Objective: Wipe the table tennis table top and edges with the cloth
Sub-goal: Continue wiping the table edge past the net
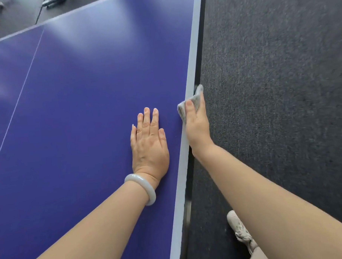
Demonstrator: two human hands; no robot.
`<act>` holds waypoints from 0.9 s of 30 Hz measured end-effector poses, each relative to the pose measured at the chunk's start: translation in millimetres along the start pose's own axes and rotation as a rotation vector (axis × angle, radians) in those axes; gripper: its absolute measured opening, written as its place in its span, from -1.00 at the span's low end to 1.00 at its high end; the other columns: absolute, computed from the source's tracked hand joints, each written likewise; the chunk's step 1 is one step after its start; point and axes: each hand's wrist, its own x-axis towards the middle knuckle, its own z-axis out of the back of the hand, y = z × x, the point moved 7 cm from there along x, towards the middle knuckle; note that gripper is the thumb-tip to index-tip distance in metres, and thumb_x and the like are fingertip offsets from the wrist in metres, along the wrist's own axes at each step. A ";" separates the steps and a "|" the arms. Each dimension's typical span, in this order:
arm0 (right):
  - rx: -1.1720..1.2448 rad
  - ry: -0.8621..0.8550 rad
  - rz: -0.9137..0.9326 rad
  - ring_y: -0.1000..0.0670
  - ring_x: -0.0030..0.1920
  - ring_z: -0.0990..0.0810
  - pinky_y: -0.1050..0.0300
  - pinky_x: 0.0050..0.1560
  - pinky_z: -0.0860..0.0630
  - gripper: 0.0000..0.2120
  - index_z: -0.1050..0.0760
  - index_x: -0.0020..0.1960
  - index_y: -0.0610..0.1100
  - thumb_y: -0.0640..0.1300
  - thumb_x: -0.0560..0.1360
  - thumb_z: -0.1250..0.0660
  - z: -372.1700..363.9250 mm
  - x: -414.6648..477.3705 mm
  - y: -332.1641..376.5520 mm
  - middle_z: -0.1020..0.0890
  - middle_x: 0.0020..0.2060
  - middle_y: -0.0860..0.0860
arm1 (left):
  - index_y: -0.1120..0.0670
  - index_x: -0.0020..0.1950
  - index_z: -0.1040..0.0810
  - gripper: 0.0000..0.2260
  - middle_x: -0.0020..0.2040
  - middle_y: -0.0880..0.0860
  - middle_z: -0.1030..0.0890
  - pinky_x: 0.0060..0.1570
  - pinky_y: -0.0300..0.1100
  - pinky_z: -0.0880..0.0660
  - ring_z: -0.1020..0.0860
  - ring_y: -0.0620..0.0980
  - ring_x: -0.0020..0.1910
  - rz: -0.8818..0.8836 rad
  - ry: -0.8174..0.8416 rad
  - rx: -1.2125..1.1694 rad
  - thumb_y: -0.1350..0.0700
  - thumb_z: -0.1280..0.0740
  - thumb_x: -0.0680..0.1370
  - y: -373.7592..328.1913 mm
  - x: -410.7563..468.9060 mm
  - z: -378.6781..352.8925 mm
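At the right edge of the desk, we are pinching a small grey cloth over the pale border strip, so that it is lying partly on top and partly down the side. We are judging it light, soft and limp, apt to bunch or slip, so a wadded hold with the thumb on top seems best. Our right grip is curling round it, the thumb pressing from above and the other fingers hiding below the edge. Our left grip is lying flat and empty on the blue top just beside, fingers straight.
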 end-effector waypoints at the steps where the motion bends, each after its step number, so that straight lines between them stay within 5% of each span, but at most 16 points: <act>1: -0.007 0.008 0.015 0.02 0.30 -0.32 -0.23 0.51 -0.21 -0.41 0.11 0.63 0.10 0.04 0.70 -0.10 -0.2 -8.4 -3.5 -0.26 0.21 0.05 | -0.01 0.62 0.03 -0.52 0.63 -0.02 0.04 0.57 -0.05 0.16 0.10 -0.05 0.60 0.000 0.002 0.011 0.06 0.05 0.69 -0.2 0.3 -0.3; 8: -0.060 0.100 -0.015 -0.05 0.24 -0.33 -0.38 0.41 -0.24 -0.35 0.18 0.57 0.35 0.27 0.59 -0.08 7.4 -199.7 -65.8 -0.29 0.23 0.01 | 0.00 0.63 0.02 -0.52 0.63 -0.02 0.03 0.57 -0.02 0.13 0.09 -0.03 0.61 -0.005 0.014 0.023 0.06 0.06 0.69 -1.7 0.5 -0.3; 10: -0.099 0.082 -0.001 -0.04 0.42 -0.34 -0.27 0.48 -0.20 -0.34 0.20 0.58 0.31 0.25 0.60 -0.07 8.8 -196.9 -53.0 -0.30 0.40 0.05 | 0.01 0.62 -0.01 -0.53 0.63 0.00 0.00 0.57 -0.02 0.12 0.07 -0.03 0.61 -0.011 0.002 0.004 0.07 0.04 0.69 -2.3 -0.6 1.3; 12: -0.117 0.037 0.057 0.06 0.58 -0.13 -0.15 0.56 -0.11 -0.35 0.17 0.61 0.14 0.15 0.64 -0.08 8.6 -159.0 -31.0 -0.13 0.60 0.07 | 0.03 0.62 -0.06 -0.54 0.63 0.02 -0.03 0.57 -0.02 0.11 0.04 -0.01 0.61 -0.018 -0.019 -0.031 0.09 0.02 0.70 -2.9 -1.3 2.6; 16: -0.143 -0.029 -0.054 0.03 0.60 -0.08 -0.07 0.57 -0.07 -0.39 0.07 0.64 -0.07 0.03 0.69 -0.12 9.0 -83.5 -10.6 -0.11 0.61 -0.02 | 0.03 0.61 -0.13 -0.55 0.62 0.03 -0.08 0.57 -0.04 0.10 0.00 -0.01 0.60 -0.020 -0.052 -0.087 0.08 -0.02 0.71 -1.1 -0.5 5.8; 23: -0.229 0.109 -0.008 0.29 0.56 0.08 0.10 0.59 0.01 -0.37 0.24 0.53 0.25 0.16 0.63 -0.09 11.2 -222.8 -51.9 0.04 0.61 0.18 | 0.14 0.40 -0.50 -0.69 0.47 0.06 -0.42 0.52 -0.20 -0.14 -0.27 -0.04 0.52 0.042 -0.164 -0.519 0.21 -0.16 0.68 12.1 -13.0 20.4; 27: -0.286 0.163 -0.035 0.16 0.57 0.04 0.10 0.58 0.03 -0.32 0.27 0.56 0.13 0.03 0.67 -0.15 14.3 -227.7 -53.7 0.05 0.61 0.06 | 0.17 0.36 -0.53 -0.69 0.44 0.07 -0.46 0.48 -0.22 -0.22 -0.32 -0.03 0.49 0.019 -0.145 -0.533 0.31 -0.19 0.64 9.1 -46.1 25.6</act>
